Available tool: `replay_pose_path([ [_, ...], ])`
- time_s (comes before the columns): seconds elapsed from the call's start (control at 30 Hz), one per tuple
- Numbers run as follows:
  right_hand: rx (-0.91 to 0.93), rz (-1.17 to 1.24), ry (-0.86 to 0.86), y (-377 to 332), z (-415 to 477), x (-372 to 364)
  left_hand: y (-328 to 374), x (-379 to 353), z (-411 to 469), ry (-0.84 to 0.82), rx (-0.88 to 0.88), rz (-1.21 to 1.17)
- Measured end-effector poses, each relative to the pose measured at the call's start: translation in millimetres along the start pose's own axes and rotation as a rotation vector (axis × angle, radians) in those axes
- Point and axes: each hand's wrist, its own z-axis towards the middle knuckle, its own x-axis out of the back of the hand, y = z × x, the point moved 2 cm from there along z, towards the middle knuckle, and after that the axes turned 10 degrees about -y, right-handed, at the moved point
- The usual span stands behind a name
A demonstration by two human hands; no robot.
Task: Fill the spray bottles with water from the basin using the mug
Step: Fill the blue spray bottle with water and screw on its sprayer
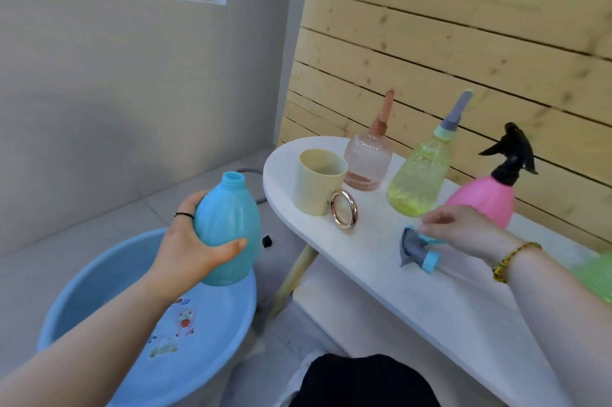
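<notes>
My left hand grips a light blue spray bottle with no cap, held upright above the blue basin of water. On the white table lies the bottle's grey and blue spray head; the fingertips of my right hand touch it from above. A cream mug with a gold ring handle stands near the table's left end. Behind it stand a clear pink bottle, a yellow-green bottle and a pink bottle with a black trigger head.
A wooden slat wall rises behind the table. Part of a green object shows at the right edge. The basin sits on a tiled floor by a beige wall. A dark-clothed knee is at the bottom centre.
</notes>
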Motion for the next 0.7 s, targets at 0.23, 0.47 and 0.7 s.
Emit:
replay_pose_path([
  [0.23, -0.105, -0.306, -0.123, 28.4, -10.2, -8.9, 26.7, -28.0, -4.1, -0.063, -0.04, -0.069],
  [0.47, -0.046, -0.18, -0.079, 36.3, -5.3, -12.1, 59.7, -43.2, -6.7, -0.108, -0.076, -0.028],
  [0.7, 0.225, 0.917, 0.053, 36.0, -31.6, 37.3, 88.4, -94.1, -8.9, -0.164, -0.137, -0.058],
])
